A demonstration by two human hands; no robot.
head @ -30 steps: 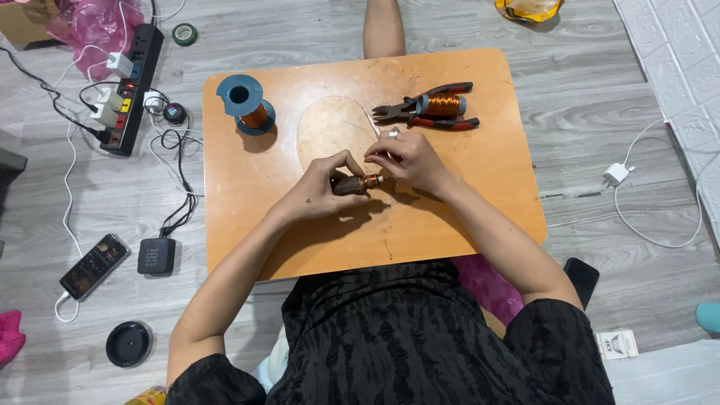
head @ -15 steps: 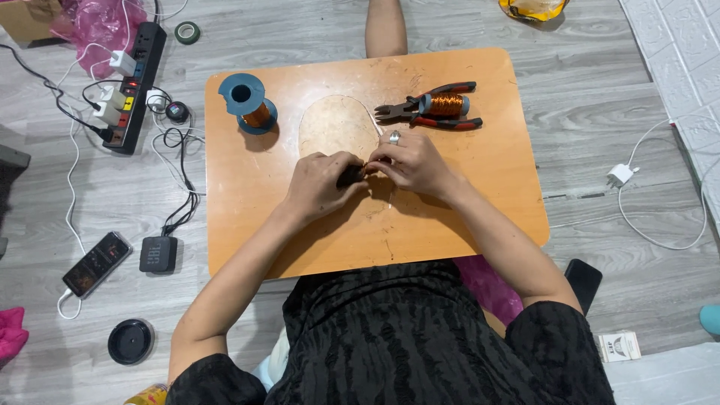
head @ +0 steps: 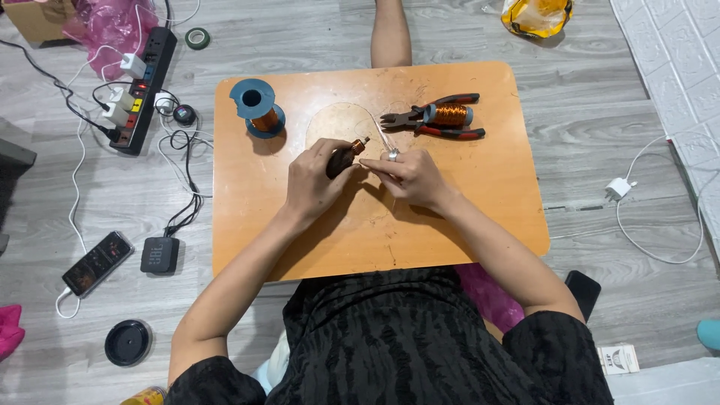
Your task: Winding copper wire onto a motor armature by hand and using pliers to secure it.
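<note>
My left hand (head: pixel 315 180) is closed around a small dark part wound with copper wire (head: pixel 346 154), held just above the middle of the low orange table (head: pixel 465 225). My right hand (head: pixel 405 174), with a ring on one finger, pinches a thin wire right next to that part's copper end. Both hands sit close together, fingertips nearly touching. A blue spool of copper wire (head: pixel 256 109) stands at the table's far left. Red-handled pliers (head: pixel 431 118) with a copper coil (head: pixel 450 114) on them lie at the far right.
A black power strip (head: pixel 142 90) with plugs and cables lies on the grey floor to the left, with a phone (head: pixel 97 262), a small black box (head: pixel 160 255) and a round black lid (head: pixel 127 342). A white charger (head: pixel 621 187) lies right. Someone's leg (head: pixel 391 34) is beyond the table.
The wound part has tipped up in my left hand so its copper end now shows, and my right hand has shifted slightly along the thin wire.
</note>
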